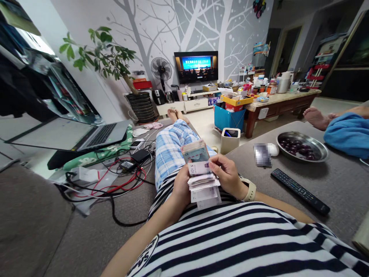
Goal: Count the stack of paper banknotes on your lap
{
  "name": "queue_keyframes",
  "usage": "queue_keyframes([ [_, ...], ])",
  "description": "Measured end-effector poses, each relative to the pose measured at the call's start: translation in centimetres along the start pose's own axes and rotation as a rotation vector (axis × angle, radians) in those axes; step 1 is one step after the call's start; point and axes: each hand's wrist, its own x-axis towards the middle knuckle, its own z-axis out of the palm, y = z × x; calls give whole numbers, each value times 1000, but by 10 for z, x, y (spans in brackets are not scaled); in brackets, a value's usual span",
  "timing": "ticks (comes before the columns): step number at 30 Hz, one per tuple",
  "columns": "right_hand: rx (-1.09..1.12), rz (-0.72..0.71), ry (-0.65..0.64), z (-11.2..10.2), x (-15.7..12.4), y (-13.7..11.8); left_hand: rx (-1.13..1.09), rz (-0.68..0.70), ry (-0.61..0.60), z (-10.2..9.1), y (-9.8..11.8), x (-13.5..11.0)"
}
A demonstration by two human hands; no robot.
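Note:
A folded stack of banknotes [203,182] is in my left hand [182,181], whose fingers are closed around its left side. My right hand [226,175], with a pale watch at the wrist, pinches the right end of the top note, which shows a purple print. Several lower notes fan out toward my striped shirt. Just beyond my hands, another bundle of banknotes [195,151], greenish and pink, rests on my checked trousers [167,150]. The fingers of my left hand are partly hidden behind the notes.
On the sofa to the left are tangled cables [129,173] and a laptop [100,134]. At right lie a remote control [300,191], a white mouse [273,149] and a steel bowl [324,154] of dark round fruit. Another person's foot [315,117] is beyond. A bin [230,143] stands ahead.

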Motion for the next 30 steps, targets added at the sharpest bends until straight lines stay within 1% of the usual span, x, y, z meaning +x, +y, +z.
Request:
queue_keyframes([
  [4, 6, -4, -9, 0, -1, 0, 4, -3, 13, -5, -6, 3],
  [10, 3, -8, -12, -1, -2, 0, -35, -43, -37, -2, -3, 0],
  [13, 20, -24, -16, 0, -2, 0, -87, -74, -16, 1, -2, 0],
  [16, 103, -27, -34, 0, -2, 0, -165, -105, 15, 4, -3, 1],
  [18, 155, -24, -50, 1, -2, 0, -218, -136, 4, 6, -4, 2],
  [20, 157, -25, -54, 1, -3, 0, -244, -155, 1, 7, -5, 3],
  [23, 94, -10, -24, 1, -3, 1, -226, -150, 17, 7, -4, 2],
  [26, 38, 14, 42, 1, -2, 3, -185, -124, 20, 6, -1, -1],
  [30, 11, 46, 105, 1, 0, 4, -178, -124, 33, 6, 3, -4],
])
